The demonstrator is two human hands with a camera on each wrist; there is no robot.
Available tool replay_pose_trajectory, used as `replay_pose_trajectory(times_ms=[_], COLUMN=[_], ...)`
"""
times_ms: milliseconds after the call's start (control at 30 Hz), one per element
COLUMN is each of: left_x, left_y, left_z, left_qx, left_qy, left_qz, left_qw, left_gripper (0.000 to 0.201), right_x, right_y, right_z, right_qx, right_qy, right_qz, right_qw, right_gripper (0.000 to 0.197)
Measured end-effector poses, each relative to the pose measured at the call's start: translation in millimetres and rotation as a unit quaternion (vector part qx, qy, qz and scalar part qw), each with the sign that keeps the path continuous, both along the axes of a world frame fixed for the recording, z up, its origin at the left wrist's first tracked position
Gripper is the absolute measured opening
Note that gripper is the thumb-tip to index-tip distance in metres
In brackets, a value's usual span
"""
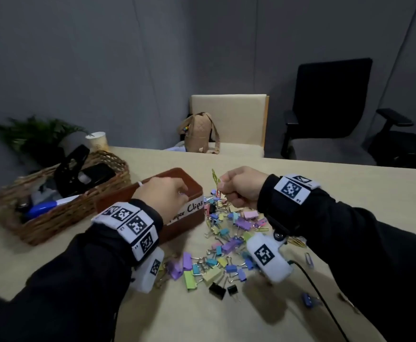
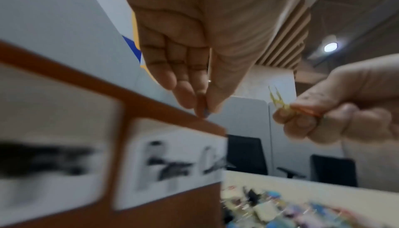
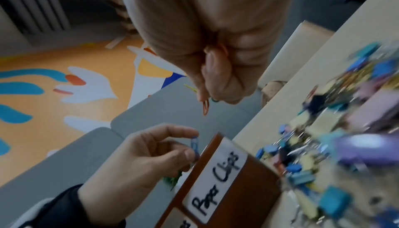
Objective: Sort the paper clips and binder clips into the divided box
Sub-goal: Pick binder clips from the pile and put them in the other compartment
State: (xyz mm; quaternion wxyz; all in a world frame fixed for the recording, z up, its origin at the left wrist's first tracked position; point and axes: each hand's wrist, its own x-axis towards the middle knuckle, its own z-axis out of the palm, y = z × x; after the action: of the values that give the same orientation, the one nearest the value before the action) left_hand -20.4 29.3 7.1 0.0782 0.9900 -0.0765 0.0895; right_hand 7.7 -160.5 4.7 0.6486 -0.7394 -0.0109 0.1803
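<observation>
While my left hand [image 3: 138,160] pinches a blue paper clip [image 3: 195,146] above the divided box [image 1: 177,175], my right hand [image 1: 239,187] clenches several more paper clips [image 1: 216,180]. I judge them light, springy wire, slippery; best pinched flat across both loops.

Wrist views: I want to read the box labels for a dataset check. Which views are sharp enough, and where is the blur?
Right wrist view: the "Paper Clips" label is readable, while the pile of clips is smeared. Left wrist view: both labels on the box are blurred. Head view: the label is partly readable, half hidden by the left hand.
</observation>
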Motion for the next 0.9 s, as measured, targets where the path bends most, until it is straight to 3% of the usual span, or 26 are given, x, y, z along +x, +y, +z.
replay_pose_trajectory(times_ms=[167, 333, 400, 500, 667, 767, 900], left_x=[-9, -15, -18, -22, -23, -18, -11], left_y=[16, 21, 20, 18, 3, -15, -42], left_z=[-9, -6, -4, -2, -2, -7, -16], left_qx=[0.059, 0.058, 0.061, 0.054, -0.025, -0.049, -0.056], left_qy=[0.015, 0.009, -0.006, -0.027, -0.02, 0.012, 0.046], left_qz=[-0.039, -0.052, -0.045, -0.034, -0.05, -0.064, -0.095], left_qw=[0.997, 0.997, 0.997, 0.998, 0.998, 0.997, 0.993], left_gripper=[0.03, 0.025, 0.023, 0.022, 0.007, 0.007, 0.008], right_x=[12, 17, 16, 14, 8, 7, 8], right_y=[41, 78, 88, 92, 63, 31, -22], right_z=[8, 15, 13, 8, 8, 11, 3], right_qx=[-0.078, -0.245, -0.278, -0.275, -0.182, -0.163, -0.229], right_qy=[-0.095, -0.246, -0.253, -0.23, -0.238, -0.241, -0.205], right_qz=[-0.009, 0.031, 0.058, 0.09, 0.058, 0.019, -0.001], right_qw=[0.992, 0.937, 0.925, 0.929, 0.952, 0.957, 0.952], right_gripper=[0.029, 0.02, 0.011, 0.031, 0.039, 0.025, 0.01])
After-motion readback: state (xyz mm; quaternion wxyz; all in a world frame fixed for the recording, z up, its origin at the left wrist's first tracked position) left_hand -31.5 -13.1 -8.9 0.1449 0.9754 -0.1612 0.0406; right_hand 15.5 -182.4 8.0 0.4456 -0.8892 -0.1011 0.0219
